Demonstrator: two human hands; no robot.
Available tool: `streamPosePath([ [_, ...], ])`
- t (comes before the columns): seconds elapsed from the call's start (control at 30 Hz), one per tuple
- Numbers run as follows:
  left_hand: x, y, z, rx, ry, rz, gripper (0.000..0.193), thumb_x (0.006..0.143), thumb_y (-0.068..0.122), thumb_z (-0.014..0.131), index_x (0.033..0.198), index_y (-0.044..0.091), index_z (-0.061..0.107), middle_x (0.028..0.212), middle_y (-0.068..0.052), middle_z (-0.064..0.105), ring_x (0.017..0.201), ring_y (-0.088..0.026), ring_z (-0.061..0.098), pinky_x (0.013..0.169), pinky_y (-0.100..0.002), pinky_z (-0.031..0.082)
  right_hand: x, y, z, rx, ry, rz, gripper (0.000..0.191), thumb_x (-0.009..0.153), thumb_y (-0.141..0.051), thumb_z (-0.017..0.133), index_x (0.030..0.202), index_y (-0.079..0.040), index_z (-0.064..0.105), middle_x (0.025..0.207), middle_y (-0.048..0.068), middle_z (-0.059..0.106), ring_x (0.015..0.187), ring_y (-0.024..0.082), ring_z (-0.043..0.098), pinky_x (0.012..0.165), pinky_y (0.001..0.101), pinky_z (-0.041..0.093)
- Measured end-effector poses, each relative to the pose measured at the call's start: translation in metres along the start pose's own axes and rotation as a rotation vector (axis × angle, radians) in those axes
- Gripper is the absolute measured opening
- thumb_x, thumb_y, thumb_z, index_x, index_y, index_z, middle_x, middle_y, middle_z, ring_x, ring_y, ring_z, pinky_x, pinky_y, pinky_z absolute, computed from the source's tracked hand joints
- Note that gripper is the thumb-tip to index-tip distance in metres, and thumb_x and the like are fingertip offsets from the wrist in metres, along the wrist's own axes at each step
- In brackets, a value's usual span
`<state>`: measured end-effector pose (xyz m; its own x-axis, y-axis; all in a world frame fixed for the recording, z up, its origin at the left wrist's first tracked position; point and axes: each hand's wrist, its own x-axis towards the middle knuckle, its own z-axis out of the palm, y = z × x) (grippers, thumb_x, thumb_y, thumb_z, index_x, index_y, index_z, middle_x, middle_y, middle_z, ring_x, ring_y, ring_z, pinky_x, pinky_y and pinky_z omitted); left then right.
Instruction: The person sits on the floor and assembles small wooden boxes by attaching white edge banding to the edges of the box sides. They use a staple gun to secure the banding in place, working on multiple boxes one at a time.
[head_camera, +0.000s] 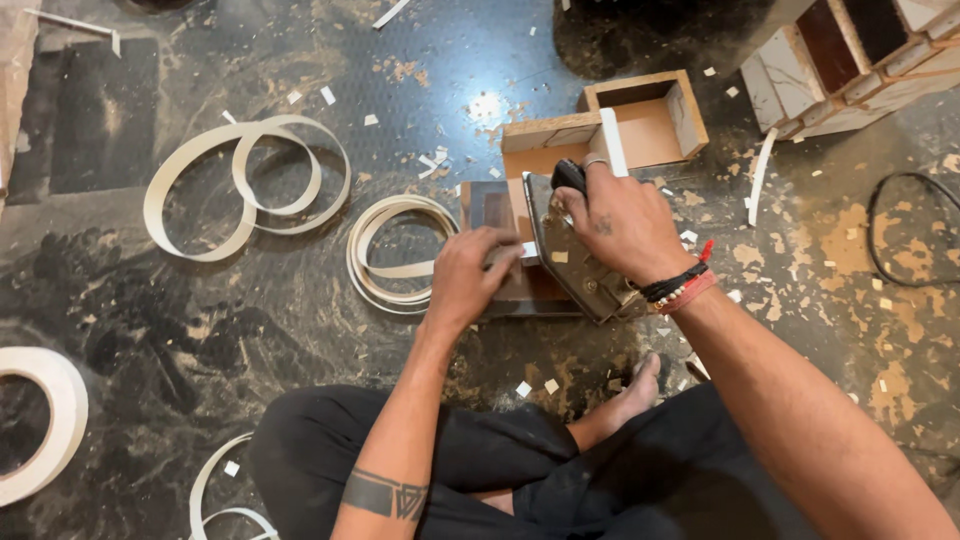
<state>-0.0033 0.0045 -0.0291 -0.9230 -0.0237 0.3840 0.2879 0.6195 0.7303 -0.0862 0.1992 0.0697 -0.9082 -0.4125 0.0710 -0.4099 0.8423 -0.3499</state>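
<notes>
The right hand (625, 225) gripped the black handle of a worn metal clothes iron (570, 255), pressing it on the small wooden box (600, 135) on the floor (250, 320); the left hand (468, 275), fingers curled shut, pinched the box's near edge just left of the iron; those fingertips could get burned, I judged, being so close to the soleplate. Left of the box lay glossy white coils of edge banding (385, 250); pale chips littered the dark marbled floor.

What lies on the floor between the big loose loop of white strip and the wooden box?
A smaller coil of white strip lies between the big loop and the box, seen in the head view.
</notes>
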Motion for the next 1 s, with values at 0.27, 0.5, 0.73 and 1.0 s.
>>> streamPosePath([
  [0.27, 0.006, -0.006, 0.004, -0.059, -0.222, -0.444, 0.025, 0.094, 0.037, 0.068, 0.096, 0.014, 0.076, 0.079, -0.007, 0.075, 0.083, -0.029, 0.074, 0.077, -0.042, 0.052, 0.002, -0.009, -0.001, -0.012, -0.043, 0.051, 0.042, 0.102, -0.042, 0.057, 0.107, 0.0, 0.059, 0.083, 0.031, 0.069, 0.076, 0.054, 0.065, 0.069, 0.0623, 0.05],
  [0.5, -0.002, -0.016, 0.017, 0.028, -0.072, -0.226, 0.025, 0.093, 0.038, 0.069, 0.089, 0.014, 0.076, 0.077, -0.004, 0.073, 0.084, -0.027, 0.066, 0.084, -0.043, 0.041, 0.003, -0.01, 0.005, -0.032, -0.036, 0.064, 0.043, 0.103, -0.042, 0.056, 0.11, 0.0, 0.06, 0.082, 0.031, 0.069, 0.076, 0.054, 0.066, 0.071, 0.0622, 0.051],
  [0.73, -0.002, -0.019, 0.018, -0.076, -0.078, -0.342, 0.024, 0.091, 0.037, 0.072, 0.096, 0.014, 0.078, 0.085, -0.005, 0.078, 0.084, -0.025, 0.074, 0.083, -0.039, 0.051, 0.004, -0.013, 0.008, -0.028, -0.022, 0.076, 0.041, 0.102, -0.041, 0.057, 0.108, -0.001, 0.061, 0.084, 0.031, 0.07, 0.078, 0.055, 0.065, 0.073, 0.0624, 0.051],
  [1.0, 0.007, -0.006, 0.004, -0.221, -0.038, -0.386, 0.02, 0.088, 0.025, 0.073, 0.103, 0.013, 0.078, 0.094, -0.005, 0.08, 0.09, -0.02, 0.078, 0.08, -0.036, 0.058, 0.005, -0.012, 0.008, -0.046, -0.034, 0.087, 0.042, 0.102, -0.041, 0.057, 0.112, -0.001, 0.061, 0.086, 0.031, 0.07, 0.079, 0.055, 0.066, 0.074, 0.0624, 0.051],
])
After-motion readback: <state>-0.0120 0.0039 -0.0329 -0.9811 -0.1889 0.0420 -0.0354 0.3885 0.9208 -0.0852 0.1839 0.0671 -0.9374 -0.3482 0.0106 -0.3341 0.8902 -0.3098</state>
